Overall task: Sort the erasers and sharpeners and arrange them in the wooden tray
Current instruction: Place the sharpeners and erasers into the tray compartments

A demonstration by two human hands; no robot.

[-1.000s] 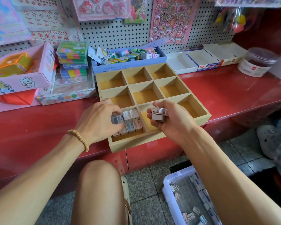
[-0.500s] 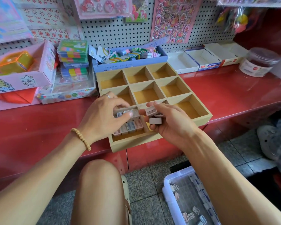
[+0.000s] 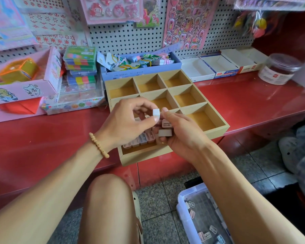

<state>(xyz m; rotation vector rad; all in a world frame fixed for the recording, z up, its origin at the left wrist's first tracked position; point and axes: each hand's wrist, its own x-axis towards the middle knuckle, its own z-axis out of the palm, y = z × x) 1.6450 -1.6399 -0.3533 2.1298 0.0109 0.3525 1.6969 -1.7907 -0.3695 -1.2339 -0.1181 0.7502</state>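
The red bench [image 3: 253, 103] carries my wooden tray [image 3: 217, 132] at its front edge, most compartments bare, the front-left one part filled with a row of sharpeners [image 3: 141, 139] standing side by side. On the floor by my right knee sits the plastic bin [image 3: 185, 215] with more of them loose inside. My right hand [image 3: 181, 132] is curled into a cupped grip, holding two or three sharpeners over the tray's front middle. My left hand [image 3: 125, 122] has come up off the row it was tidying a second ago and now pinches one pale sharpener [image 3: 156, 113] between thumb and forefinger, lifted clear of my right palm. I judge that means the row is settled and I am back to feeding: this piece goes next into the front-left compartment, beside the others.
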